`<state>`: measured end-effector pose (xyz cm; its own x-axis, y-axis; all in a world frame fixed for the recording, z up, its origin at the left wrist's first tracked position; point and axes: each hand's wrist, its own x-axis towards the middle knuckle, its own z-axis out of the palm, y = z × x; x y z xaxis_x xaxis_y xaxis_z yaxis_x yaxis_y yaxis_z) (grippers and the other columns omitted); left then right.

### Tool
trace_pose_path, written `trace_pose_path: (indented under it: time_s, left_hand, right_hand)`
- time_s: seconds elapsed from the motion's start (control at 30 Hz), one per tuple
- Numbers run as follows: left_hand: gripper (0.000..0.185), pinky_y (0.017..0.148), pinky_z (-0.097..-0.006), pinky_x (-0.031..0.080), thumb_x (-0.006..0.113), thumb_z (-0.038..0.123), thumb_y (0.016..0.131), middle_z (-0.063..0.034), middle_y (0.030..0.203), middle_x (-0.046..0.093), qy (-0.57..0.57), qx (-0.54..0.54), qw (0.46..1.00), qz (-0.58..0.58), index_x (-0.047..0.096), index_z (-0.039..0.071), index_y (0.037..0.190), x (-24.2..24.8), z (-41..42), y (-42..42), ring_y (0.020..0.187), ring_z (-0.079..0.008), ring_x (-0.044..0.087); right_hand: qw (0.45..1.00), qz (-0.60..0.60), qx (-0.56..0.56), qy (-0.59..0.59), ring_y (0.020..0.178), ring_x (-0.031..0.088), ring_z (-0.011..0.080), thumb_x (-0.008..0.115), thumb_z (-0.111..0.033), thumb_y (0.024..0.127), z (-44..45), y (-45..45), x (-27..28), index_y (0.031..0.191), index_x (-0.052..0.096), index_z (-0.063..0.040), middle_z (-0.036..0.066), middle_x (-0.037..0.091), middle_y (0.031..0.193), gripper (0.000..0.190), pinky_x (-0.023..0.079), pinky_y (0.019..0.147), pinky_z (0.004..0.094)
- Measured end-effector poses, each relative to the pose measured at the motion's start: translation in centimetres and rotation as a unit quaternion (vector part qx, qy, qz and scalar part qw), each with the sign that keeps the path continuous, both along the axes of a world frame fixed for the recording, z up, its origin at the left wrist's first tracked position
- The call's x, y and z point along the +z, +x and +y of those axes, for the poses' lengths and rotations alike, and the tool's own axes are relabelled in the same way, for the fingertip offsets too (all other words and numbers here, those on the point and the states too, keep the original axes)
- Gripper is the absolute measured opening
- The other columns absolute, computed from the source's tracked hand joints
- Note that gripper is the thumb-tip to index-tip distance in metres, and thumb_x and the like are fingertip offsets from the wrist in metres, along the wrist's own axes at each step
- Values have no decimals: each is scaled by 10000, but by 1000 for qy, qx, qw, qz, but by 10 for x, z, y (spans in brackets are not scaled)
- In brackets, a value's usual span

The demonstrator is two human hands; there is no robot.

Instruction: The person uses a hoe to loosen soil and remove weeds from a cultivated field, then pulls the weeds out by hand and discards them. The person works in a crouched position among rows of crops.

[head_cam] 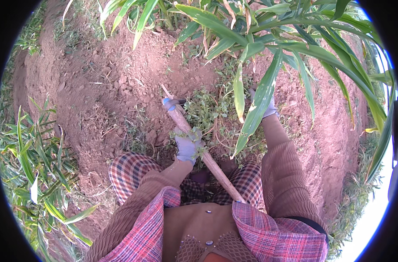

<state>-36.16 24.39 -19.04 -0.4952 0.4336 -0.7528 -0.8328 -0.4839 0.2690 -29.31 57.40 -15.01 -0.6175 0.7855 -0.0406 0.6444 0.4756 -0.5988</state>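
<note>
My left hand (pixel 185 147), in a pale grey glove, is wrapped around a wooden tool handle (pixel 218 172). The handle slants from my lap up to a head end bound with blue and grey wrapping (pixel 171 103). A short dark metal piece (pixel 182 101) shows beside the binding; the rest of the tool head cannot be made out. Green weed sprigs lie over my left hand. My right hand (pixel 271 109), gloved too, reaches down at the right edge of a patch of low leafy weeds (pixel 208 114). A long green leaf (pixel 259 101) hides most of its fingers.
Tall plants with long blade leaves (pixel 212 24) lean in from the top and right, overhanging my right arm. More leafy plants (pixel 32 167) grow at the left. Reddish loose soil (pixel 97 75) with clods and dry stalks spreads around. My knees in checked cloth (pixel 131 173) flank the handle.
</note>
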Motion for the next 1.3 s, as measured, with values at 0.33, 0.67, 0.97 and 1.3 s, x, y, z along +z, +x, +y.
trace_pose_path:
  time_s: [0.33, 0.67, 0.97, 1.3]
  left_hand:
    - [530, 521, -342, 522, 646, -124, 906, -67, 1007, 587, -137, -119, 976, 122, 404, 218, 1230, -12, 4, 3, 736, -198, 625]
    - [551, 536, -357, 562, 700, -53, 924, -118, 1085, 635, -146, -125, 971, 143, 372, 203, 1284, -19, 3, 10, 755, -221, 661]
    - [242, 423, -292, 477, 752, -18, 911, -25, 768, 623, -176, -100, 960, 193, 556, 91, 1001, 1, 11, 10, 551, -153, 618]
    - [483, 479, -296, 509, 811, -14, 847, -13, 827, 576, -206, -93, 953, 203, 460, 129, 1146, 23, 11, 5, 619, -137, 589]
  right_hand:
    - [876, 252, -166, -377, 1015, 706, 234, 578, -117, 1050, 18, -40, -47, 1349, 600, -27, 145, 720, 1171, 313, 580, 873, 348]
    - [796, 206, -254, -509, 719, 710, 210, 667, -241, 1016, 6, -9, 15, 1408, 620, -141, 72, 715, 1141, 408, 597, 531, 321]
    - [597, 454, -257, -610, 638, 596, 170, 731, -208, 978, 18, -41, -27, 1196, 627, -160, 23, 621, 901, 246, 453, 445, 263]
    - [789, 326, -313, -417, 706, 656, 206, 767, -225, 960, -11, -61, -3, 1135, 710, -103, 40, 701, 972, 221, 556, 571, 328]
